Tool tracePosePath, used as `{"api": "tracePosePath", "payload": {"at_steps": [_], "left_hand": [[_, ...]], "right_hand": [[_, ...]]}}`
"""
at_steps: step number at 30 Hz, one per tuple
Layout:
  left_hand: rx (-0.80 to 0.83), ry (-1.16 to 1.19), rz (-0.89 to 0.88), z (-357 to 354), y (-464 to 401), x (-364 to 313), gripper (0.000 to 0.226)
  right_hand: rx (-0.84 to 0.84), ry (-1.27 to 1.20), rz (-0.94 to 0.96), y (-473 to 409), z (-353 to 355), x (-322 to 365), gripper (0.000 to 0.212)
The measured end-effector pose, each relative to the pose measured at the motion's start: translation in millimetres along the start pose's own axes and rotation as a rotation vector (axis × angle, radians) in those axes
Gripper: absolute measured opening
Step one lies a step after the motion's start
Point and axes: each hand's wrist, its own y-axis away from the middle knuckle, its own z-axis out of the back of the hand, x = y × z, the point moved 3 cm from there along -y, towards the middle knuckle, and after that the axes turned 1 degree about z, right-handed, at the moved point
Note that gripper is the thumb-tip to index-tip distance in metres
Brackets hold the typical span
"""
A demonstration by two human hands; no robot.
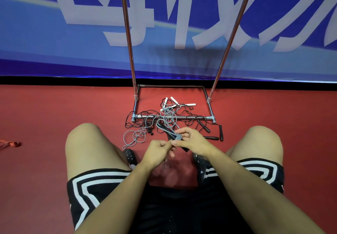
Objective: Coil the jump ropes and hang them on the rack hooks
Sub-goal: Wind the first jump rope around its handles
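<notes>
I squat over a tangle of jump ropes (164,118) on the red floor. My right hand (191,139) grips a grey rope (177,136) wound in several turns around its black handles. My left hand (158,151) pinches the same rope's free strand just left of the right hand. Loose grey loops (135,137) trail to the floor on the left. The chrome rack (173,118) stands just beyond; its two uprights rise out of the top of the view, and no hooks show.
White handles (173,103) lie inside the rack's base frame and black handles (215,133) lie at its right front corner. My bare knees flank the pile. A red strap (11,144) lies far left. A blue banner wall closes the back.
</notes>
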Motion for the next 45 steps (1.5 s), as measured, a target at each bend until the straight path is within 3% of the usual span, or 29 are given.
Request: {"api": "tracePosePath", "payload": {"at_steps": [5,14,20,22,24,27,32,34,37,45], "left_hand": [[-0.042,0.074,0.056,2,-4,-2,0.032],[-0.019,-0.064,0.059,2,-1,2,0.036],[0.014,-0.100,0.038,3,1,-2,0.050],[0.011,-0.125,0.025,2,2,-4,0.052],[-0.040,-0.202,0.000,4,2,-4,0.052],[-0.096,-0.171,-0.045,6,2,-7,0.044],[-0.092,-0.058,-0.109,5,6,-13,0.045],[-0.081,-0.049,-0.104,4,4,-10,0.039],[-0.081,-0.052,-0.087,5,1,-8,0.035],[-0.101,-0.068,-0.043,7,-5,1,0.027]], "right_hand": [[-0.008,0.034,-0.009,0,3,2,0.060],[-0.024,0.156,0.016,0,-1,3,0.061],[0.026,-0.030,0.005,2,-2,5,0.044],[0.043,-0.057,-0.018,4,-3,6,0.046],[0.059,-0.062,-0.022,9,-4,9,0.050],[0.078,-0.045,0.000,10,-3,10,0.038],[0.044,-0.021,0.026,9,2,11,0.052],[0.005,-0.034,0.014,7,2,9,0.044],[0.033,-0.090,0.012,4,-1,8,0.013],[0.005,-0.266,-0.100,1,-3,4,0.024]]}}
